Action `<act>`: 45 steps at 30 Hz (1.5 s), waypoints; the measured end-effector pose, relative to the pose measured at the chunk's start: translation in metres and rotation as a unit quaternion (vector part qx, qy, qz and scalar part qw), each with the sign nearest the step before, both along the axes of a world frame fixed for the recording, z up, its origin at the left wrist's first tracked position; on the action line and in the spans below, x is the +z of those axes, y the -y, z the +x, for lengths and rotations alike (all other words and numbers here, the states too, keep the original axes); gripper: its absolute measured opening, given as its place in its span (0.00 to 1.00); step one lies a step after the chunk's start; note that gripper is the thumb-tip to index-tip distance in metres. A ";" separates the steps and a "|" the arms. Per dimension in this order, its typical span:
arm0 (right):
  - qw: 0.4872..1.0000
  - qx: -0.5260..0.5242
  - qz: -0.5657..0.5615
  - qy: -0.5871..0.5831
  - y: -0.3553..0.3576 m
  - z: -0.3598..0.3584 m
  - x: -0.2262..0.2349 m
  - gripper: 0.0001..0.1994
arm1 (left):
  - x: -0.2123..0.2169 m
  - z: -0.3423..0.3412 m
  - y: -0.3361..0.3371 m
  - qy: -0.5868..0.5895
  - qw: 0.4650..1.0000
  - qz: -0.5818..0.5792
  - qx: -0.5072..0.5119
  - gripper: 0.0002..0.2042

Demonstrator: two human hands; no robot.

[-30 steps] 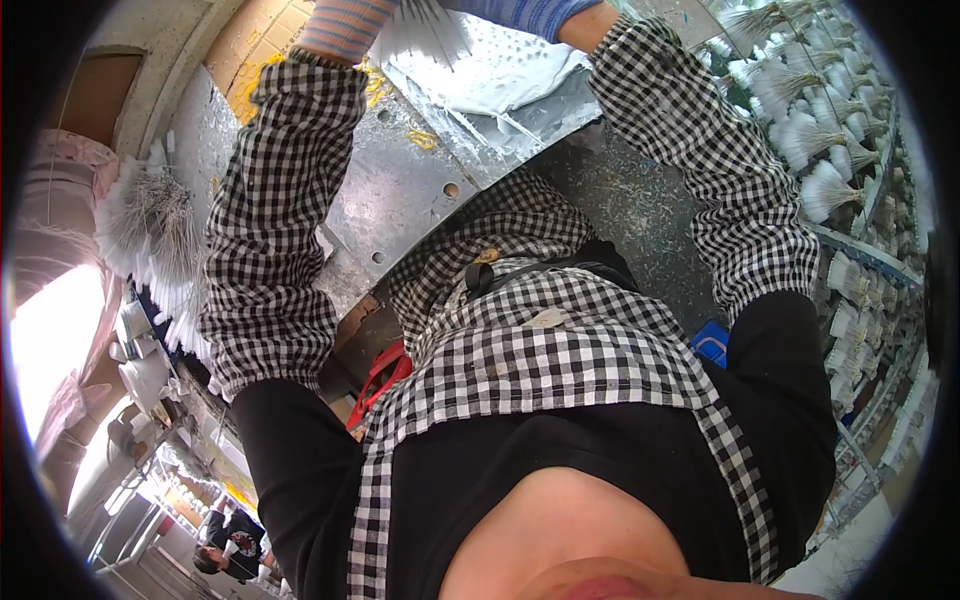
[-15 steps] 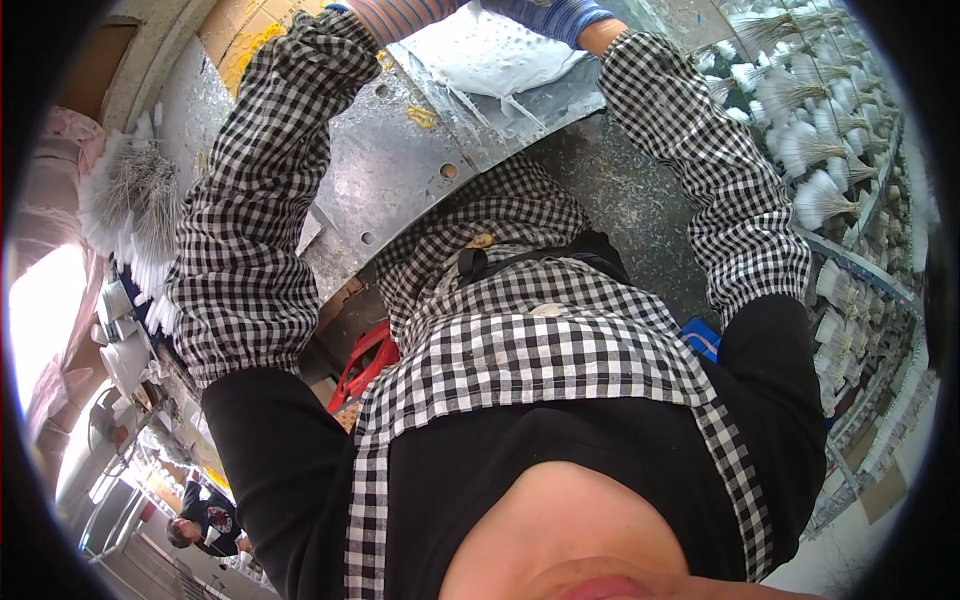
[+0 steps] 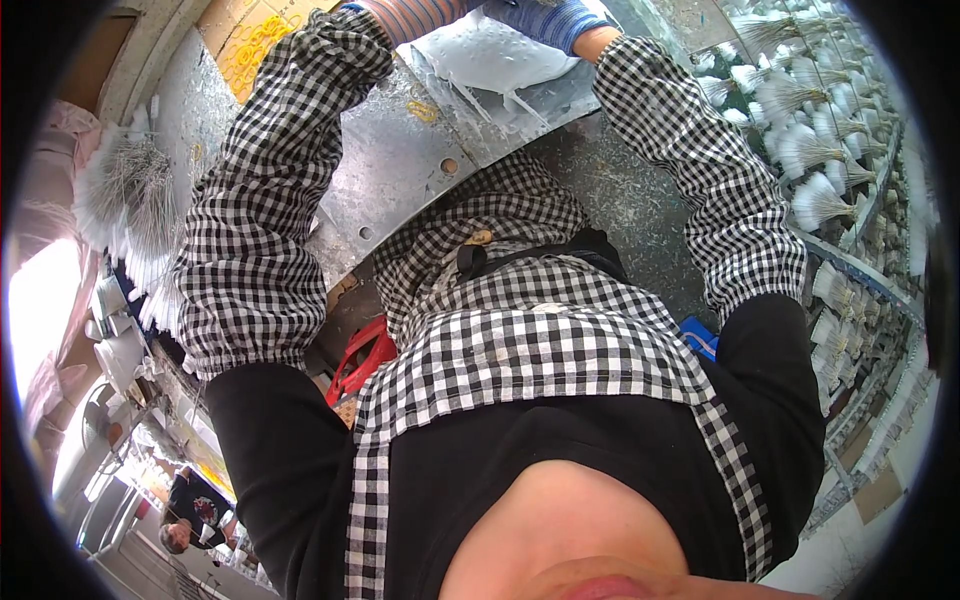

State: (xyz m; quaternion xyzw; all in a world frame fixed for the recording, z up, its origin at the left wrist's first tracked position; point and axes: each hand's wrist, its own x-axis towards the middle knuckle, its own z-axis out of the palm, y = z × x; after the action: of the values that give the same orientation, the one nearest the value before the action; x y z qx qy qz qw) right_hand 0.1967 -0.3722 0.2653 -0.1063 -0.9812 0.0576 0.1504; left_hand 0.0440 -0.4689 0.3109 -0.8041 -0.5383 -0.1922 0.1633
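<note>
At the top edge, my left hand (image 3: 425,16), in an orange-and-grey striped glove, reaches in close to my right hand (image 3: 548,22), in a blue striped glove. The frame cuts off both hands. My right fingers look curled, but what they hold is out of sight; the left fingertips are hidden. Just below the gloves, a smooth white mass (image 3: 490,62) spreads over the metal worktop (image 3: 385,165), with pale streaks trailing toward its near edge. A few yellow rubber bands (image 3: 422,110) lie on the metal.
Many yellow rubber bands (image 3: 258,45) lie at the far left. A bunch of thin stems with white tufts (image 3: 130,190) stands at left. Racks of fan-shaped white tufts (image 3: 820,140) fill the right. A red object (image 3: 360,360) sits below the worktop. Another person (image 3: 200,515) is at lower left.
My left forearm and glove have shifted slightly right and down, uncovering more rubber bands at the far left. The right glove sits a little lower and further left. The other person has moved slightly.
</note>
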 end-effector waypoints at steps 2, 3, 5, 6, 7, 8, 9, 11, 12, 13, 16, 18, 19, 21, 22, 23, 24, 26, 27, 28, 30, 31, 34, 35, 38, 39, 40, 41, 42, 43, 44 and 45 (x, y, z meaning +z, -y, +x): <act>0.999 0.009 -0.018 -0.035 -0.006 -0.003 -0.013 0.13 | 0.001 0.000 0.001 0.012 1.000 0.003 -0.002 0.19; 0.989 0.064 -0.035 -0.131 -0.009 -0.006 -0.023 0.13 | 0.002 0.001 0.001 0.024 1.000 0.006 -0.004 0.20; 0.972 0.106 -0.163 -0.132 -0.011 0.001 -0.016 0.13 | 0.011 0.003 0.005 0.082 0.995 -0.045 0.036 0.21; 0.972 0.107 -0.164 -0.131 -0.009 0.003 -0.014 0.13 | 0.015 0.004 0.006 0.139 0.983 -0.095 0.074 0.21; 0.956 0.092 -0.234 -0.149 -0.008 0.006 -0.013 0.12 | 0.025 0.009 0.005 0.157 0.979 -0.100 0.083 0.22; 0.935 0.075 -0.303 -0.167 -0.008 0.008 -0.012 0.11 | 0.026 0.011 0.002 0.158 0.979 -0.100 0.081 0.22; 0.986 0.068 -0.129 -0.084 -0.024 0.002 -0.025 0.13 | 0.028 0.013 -0.001 0.098 0.991 -0.071 0.049 0.22; 0.972 0.056 -0.200 -0.108 -0.009 0.003 -0.018 0.14 | 0.026 0.010 0.003 0.001 0.999 -0.040 0.008 0.23; 0.954 0.037 -0.267 -0.132 -0.003 0.004 -0.014 0.15 | 0.026 0.010 0.005 0.001 0.999 -0.040 0.010 0.23; 0.955 0.032 -0.265 -0.133 -0.007 0.005 -0.017 0.15 | 0.027 0.014 0.002 -0.016 0.999 -0.031 -0.009 0.22; 0.989 0.057 -0.104 -0.084 -0.004 0.000 -0.025 0.17 | 0.017 0.014 0.005 -0.037 0.998 -0.037 -0.021 0.19; 0.999 0.023 -0.018 -0.036 0.012 0.004 0.009 0.18 | 0.011 0.013 0.006 -0.040 0.998 -0.045 -0.021 0.17; 0.999 0.007 -0.035 -0.013 0.011 0.005 0.010 0.18 | 0.009 0.013 0.004 -0.040 0.998 -0.042 -0.018 0.16; 0.997 0.000 -0.075 -0.019 0.009 0.007 0.008 0.17 | 0.004 0.013 0.002 -0.038 0.998 -0.039 -0.014 0.15; 0.992 -0.003 -0.118 -0.034 0.009 0.007 0.007 0.17 | 0.007 0.014 0.002 -0.044 0.998 -0.044 -0.012 0.15; 0.992 0.000 -0.119 -0.038 0.006 0.008 0.002 0.17 | 0.010 0.016 0.002 -0.050 0.998 -0.048 -0.011 0.15; 0.991 0.011 -0.127 -0.037 0.003 0.010 -0.005 0.17 | 0.011 0.017 0.003 -0.054 0.997 -0.050 -0.008 0.15; 0.991 0.018 -0.132 -0.029 0.001 0.011 -0.011 0.16 | 0.012 0.019 0.002 -0.045 0.997 -0.044 -0.033 0.15; 0.996 0.010 -0.081 -0.026 -0.001 0.011 -0.014 0.17 | 0.012 0.018 0.000 -0.043 0.997 -0.043 -0.036 0.14; 0.999 0.002 -0.029 -0.022 -0.002 0.012 -0.017 0.17 | 0.011 0.018 -0.001 -0.041 0.998 -0.042 -0.037 0.14; 0.997 0.006 -0.064 -0.034 -0.007 0.014 -0.028 0.18 | 0.013 0.017 -0.005 -0.051 0.996 -0.073 -0.028 0.14; 0.994 0.013 -0.099 -0.046 -0.008 0.015 -0.033 0.19 | 0.013 0.018 -0.006 -0.051 0.996 -0.071 -0.028 0.14; 0.991 -0.022 -0.131 0.017 0.000 0.009 -0.040 0.20 | -0.014 0.008 -0.006 -0.041 0.997 -0.063 -0.026 0.14; 0.997 0.017 -0.069 -0.013 0.009 -0.004 -0.039 0.18 | -0.057 -0.012 -0.013 -0.028 0.999 -0.005 -0.019 0.15; 0.964 -0.010 -0.233 -0.128 0.004 0.022 -0.037 0.19 | 0.028 0.029 0.000 -0.067 0.994 -0.084 -0.022 0.16; 0.964 -0.010 -0.225 -0.143 0.008 0.018 -0.037 0.18 | 0.023 0.025 0.002 -0.065 0.995 -0.081 -0.005 0.18; 0.974 -0.018 -0.154 -0.163 0.004 0.021 -0.047 0.19 | 0.010 0.024 -0.002 -0.062 0.995 -0.075 0.002 0.21; 0.971 -0.033 -0.188 -0.146 0.002 0.021 -0.053 0.19 | 0.011 0.026 0.000 -0.071 0.994 -0.079 0.011 0.23; 0.965 -0.045 -0.223 -0.129 0.003 0.020 -0.051 0.18 | 0.013 0.026 0.003 -0.075 0.994 -0.076 0.022 0.22; 0.961 -0.039 -0.249 -0.111 0.005 0.020 -0.039 0.18 | 0.018 0.025 0.011 -0.028 0.996 -0.080 0.035 0.22; 0.957 -0.038 -0.271 -0.093 0.008 0.028 -0.029 0.17 | 0.023 0.026 0.015 0.020 0.996 -0.082 0.041 0.22; 0.956 -0.039 -0.225 -0.185 0.017 0.033 -0.021 0.15 | 0.025 0.023 0.023 0.096 0.991 -0.074 0.062 0.23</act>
State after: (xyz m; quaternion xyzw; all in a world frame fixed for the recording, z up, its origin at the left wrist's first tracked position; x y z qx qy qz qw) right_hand 0.2299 -0.3887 0.2442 -0.1629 -0.8930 0.2896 0.3036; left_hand 0.0674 -0.4920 0.3358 -0.7567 -0.6134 -0.2178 0.0619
